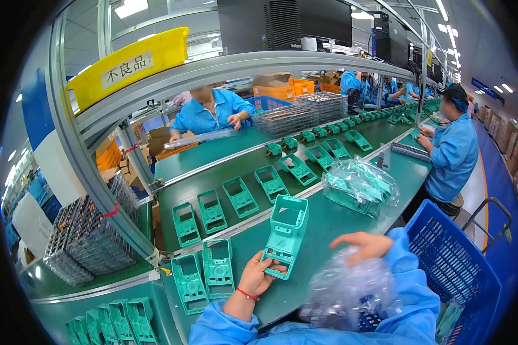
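My left hand (256,278), a red cord round its wrist, is closed on the lower end of a green plastic housing (289,227) with a large square opening, tilted upright above the bench. To its left, two more housings (218,268) lie side by side. My right hand (364,246), blurred by motion, has its fingers stretched leftward and apart. Just below it is a crumpled clear plastic bag (351,290), also blurred; whether they touch is unclear. Ahead of it, a clear bag of green housings (362,187) rests on the bench.
A row of green housings (240,197) lines the conveyor (184,179). A blue basket (454,259) stands at my right. More housings (118,319) stand lower left, near stacked trays (89,241). One co-worker (452,152) sits right; another (210,115) works across. A metal frame (259,63) spans overhead.
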A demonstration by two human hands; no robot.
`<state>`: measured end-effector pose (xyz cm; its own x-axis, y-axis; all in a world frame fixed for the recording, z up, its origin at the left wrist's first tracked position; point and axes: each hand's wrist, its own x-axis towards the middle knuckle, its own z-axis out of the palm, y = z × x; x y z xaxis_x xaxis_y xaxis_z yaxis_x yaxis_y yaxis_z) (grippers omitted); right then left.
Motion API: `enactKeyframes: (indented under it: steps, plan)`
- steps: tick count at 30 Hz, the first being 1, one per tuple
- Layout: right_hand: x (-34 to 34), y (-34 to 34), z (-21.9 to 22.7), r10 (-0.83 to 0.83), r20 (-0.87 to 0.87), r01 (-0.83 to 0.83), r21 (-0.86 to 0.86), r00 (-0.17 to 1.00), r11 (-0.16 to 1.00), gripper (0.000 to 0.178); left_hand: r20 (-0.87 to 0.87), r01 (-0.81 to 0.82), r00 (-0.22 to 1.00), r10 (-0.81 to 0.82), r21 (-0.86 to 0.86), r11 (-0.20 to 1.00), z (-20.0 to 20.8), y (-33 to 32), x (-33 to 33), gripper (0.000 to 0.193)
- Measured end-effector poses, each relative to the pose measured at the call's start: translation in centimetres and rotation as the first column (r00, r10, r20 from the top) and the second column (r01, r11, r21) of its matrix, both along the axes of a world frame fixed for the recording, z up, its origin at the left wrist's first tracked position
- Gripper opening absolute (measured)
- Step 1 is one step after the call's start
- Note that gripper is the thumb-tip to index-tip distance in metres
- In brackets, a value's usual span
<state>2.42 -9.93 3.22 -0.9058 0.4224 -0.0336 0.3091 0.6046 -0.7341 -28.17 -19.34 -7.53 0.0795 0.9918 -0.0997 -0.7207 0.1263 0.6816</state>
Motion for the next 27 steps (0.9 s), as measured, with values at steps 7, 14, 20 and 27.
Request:
enactKeyframes:
  steps: [7,14,20,27]
  plan:
    - [-7.2,-2.5,-3.8,-0.378,-0.305,0.369,-0.091,0.874,0.925,0.076,-0.283,-0.160,0.936,0.211,0.191,0.968,-0.9,-0.9,2.6,0.019]
    - [-7.7,-1.8,-7.0,-0.404,-0.432,0.402,-0.102,0.806,0.910,0.052,-0.781,-0.047,0.177,0.599,0.601,0.798,-1.4,-1.4,3.9,0.024]
    - [-7.9,-2.2,-7.0,-0.382,-0.458,0.364,-0.132,0.803,0.922,0.036,-0.754,0.070,0.215,0.621,0.646,0.761,-0.7,-1.4,3.5,0.029]
    - [-7.4,-2.8,-7.3,-0.226,-0.452,0.269,0.033,0.863,0.963,0.033,-0.608,0.083,0.775,0.175,0.371,0.925,-0.7,-0.8,1.2,0.066]
